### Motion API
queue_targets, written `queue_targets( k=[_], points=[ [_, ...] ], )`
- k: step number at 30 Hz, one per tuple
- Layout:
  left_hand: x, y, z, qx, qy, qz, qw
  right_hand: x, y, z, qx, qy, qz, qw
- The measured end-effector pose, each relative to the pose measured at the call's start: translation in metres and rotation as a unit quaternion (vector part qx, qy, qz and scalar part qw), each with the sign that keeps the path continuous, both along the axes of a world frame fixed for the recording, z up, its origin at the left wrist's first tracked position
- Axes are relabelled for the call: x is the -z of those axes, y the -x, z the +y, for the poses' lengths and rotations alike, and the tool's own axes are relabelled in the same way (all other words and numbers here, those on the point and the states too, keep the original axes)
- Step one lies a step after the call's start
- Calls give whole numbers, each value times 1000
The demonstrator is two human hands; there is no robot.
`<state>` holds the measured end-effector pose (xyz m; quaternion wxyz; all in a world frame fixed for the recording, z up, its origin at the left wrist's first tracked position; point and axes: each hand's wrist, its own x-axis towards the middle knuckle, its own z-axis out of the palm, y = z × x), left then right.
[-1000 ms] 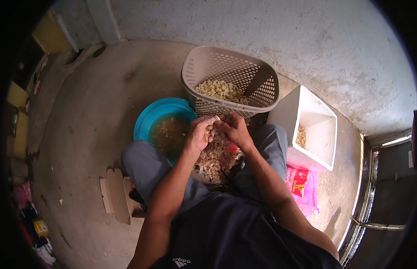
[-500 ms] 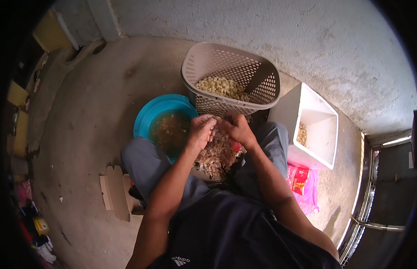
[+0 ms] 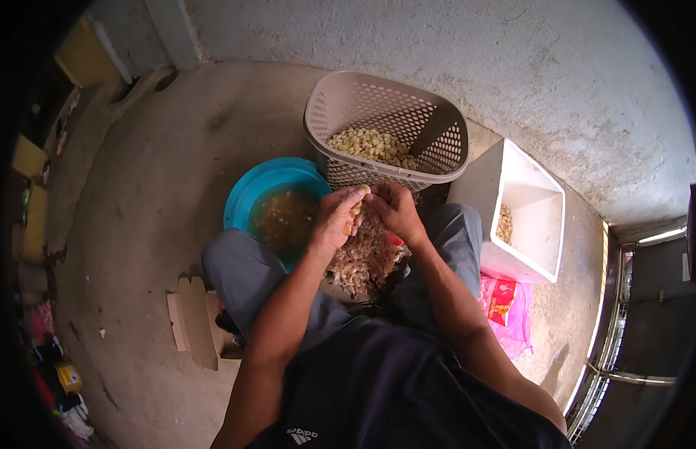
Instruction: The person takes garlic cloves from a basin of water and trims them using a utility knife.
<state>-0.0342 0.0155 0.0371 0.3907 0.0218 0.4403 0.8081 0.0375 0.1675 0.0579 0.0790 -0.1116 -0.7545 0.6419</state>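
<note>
Several pale pieces (image 3: 355, 218), frame centre.
Left hand (image 3: 336, 218) cups them, likely handy for right hand (image 3: 398, 212), fingers bent close, grip unclear; peelings (image 3: 358, 263) beneath, probably where scraps fall.

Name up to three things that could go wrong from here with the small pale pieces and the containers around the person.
The pale piece at the fingertips might slip and be lost in the flaky scraps below. Other pieces cupped in the left hand could spill if its grip loosens. The left knee is close beside the blue basin, so a shift might slosh its cloudy liquid.
</note>
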Motion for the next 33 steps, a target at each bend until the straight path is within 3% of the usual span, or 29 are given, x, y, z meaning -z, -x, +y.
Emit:
queue_targets(
  k=[2, 8, 11, 14, 17, 20, 23, 26, 29, 33],
  points=[
    [6, 0, 2, 11, 5, 11, 1000, -13, -3, 1, -9, -138, -1, 990],
    [9, 0, 2, 27, 18, 23, 999, -18, -6, 20, -85, -289, 12, 953],
    [16, 2, 5, 53, 2, -4, 999, -20, -4, 26, -87, -248, -5, 965],
    [20, 3, 4, 57, -23, -43, 997, -17, -6, 25, -11, -165, 39, 986],
    [35, 9, 2, 35, -77, -89, 992, 23, -2, 44, -4, -178, 87, 980],
    [39, 18, -6, 7, -134, -146, 980, 2, -11, 38, -76, 0, -87, 993],
    [38, 18, -7, 0, -161, -149, 976, 10, -11, 36, -117, -79, -31, 990],
    [37, 15, -5, -23, -144, -159, 976, 1, -8, 18, -65, 22, -54, 996],
    [37, 11, -2, -38, -100, -147, 983, 4, -4, -2, -4, -102, 35, 994],
    [31, 4, 0, -10, -102, -111, 989, 6, 2, -8, -10, -56, 38, 998]
  ],
)
